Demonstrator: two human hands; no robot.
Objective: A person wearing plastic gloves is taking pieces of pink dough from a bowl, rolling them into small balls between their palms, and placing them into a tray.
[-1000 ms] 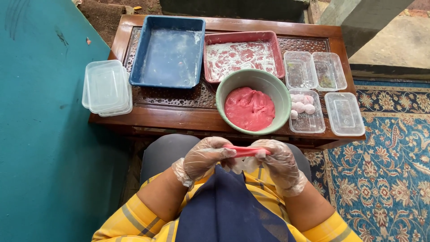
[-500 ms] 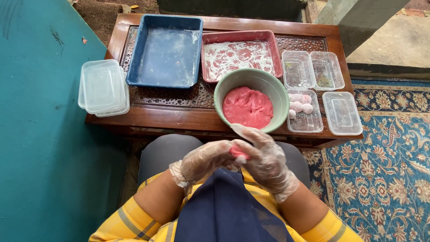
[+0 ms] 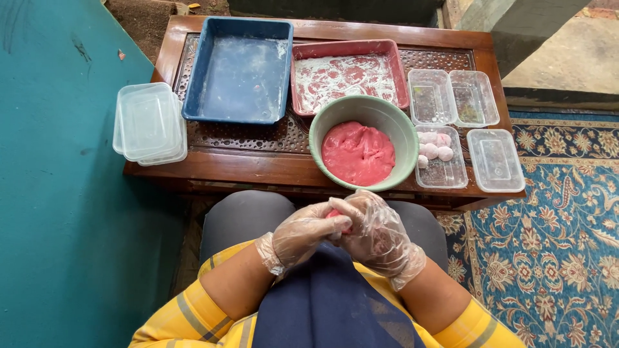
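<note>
Both my hands wear clear plastic gloves and meet over my lap, just below the table's front edge. My left hand [image 3: 298,232] cups a small pink piece of dough [image 3: 335,214] from the left. My right hand [image 3: 377,233] folds over it from the right, so most of the piece is hidden. Directly above them stands a green bowl [image 3: 322,125] with a mass of pink dough [image 3: 358,153] inside.
A low wooden table [image 3: 213,169] carries a blue tray [image 3: 196,96], a floured pink tray [image 3: 400,77], a stack of clear lids [image 3: 149,124], two clear containers [image 3: 451,98], one container with pale pink balls [image 3: 433,147] and a lid [image 3: 495,160]. A patterned rug [image 3: 548,258] lies on the right.
A second ago both hands held the pink piece stretched flat between the fingertips. They have since closed together around it, with the right hand wrapped over the left.
</note>
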